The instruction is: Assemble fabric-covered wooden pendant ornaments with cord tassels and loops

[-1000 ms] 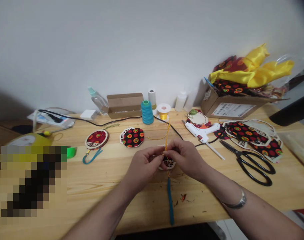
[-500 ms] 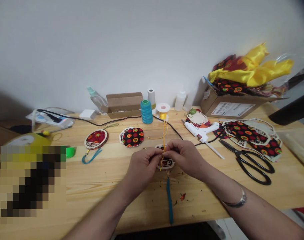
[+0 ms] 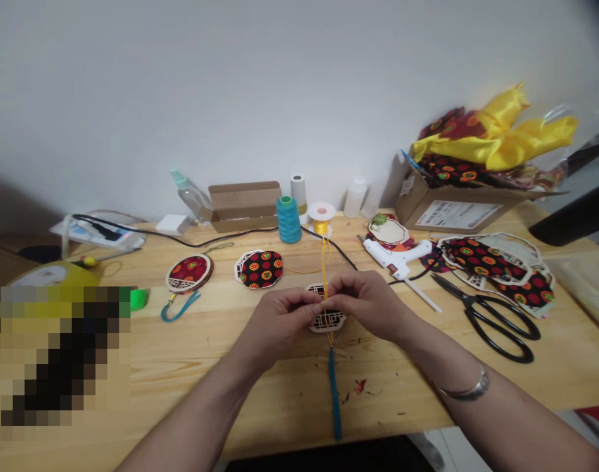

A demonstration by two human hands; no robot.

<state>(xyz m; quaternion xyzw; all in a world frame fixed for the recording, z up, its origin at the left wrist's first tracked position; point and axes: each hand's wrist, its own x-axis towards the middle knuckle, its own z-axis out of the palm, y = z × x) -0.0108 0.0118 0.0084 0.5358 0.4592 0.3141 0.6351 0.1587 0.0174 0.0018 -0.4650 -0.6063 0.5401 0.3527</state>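
Fingertips of my left hand (image 3: 289, 321) and my right hand (image 3: 365, 303) meet in a pinch on a yellow cord (image 3: 323, 267). Above my fingers the cord looks braided or doubled, running up toward a spool of yellow cord (image 3: 321, 223). Below them it hangs over a light wooden lattice pendant (image 3: 327, 320), which lies partly hidden under my hands. A blue tassel (image 3: 334, 396) trails from the pendant's lower end toward the table's front edge. The exact crossing of the cord between my fingertips is covered.
To the right lie a white glue gun (image 3: 397, 262), black scissors (image 3: 491, 318) and patterned fabric pieces (image 3: 486, 259). A teal thread cone (image 3: 289, 221) stands behind. Left are a patterned octagonal piece (image 3: 261, 269) and a round pendant (image 3: 189, 274). A cardboard box (image 3: 451, 206) holds yellow cloth.
My right hand has shifted slightly left-to-right, and both wrists have tilted a little. The cord's lower end, earlier hanging to the left of the pendant's middle, now lies more centrally over it.
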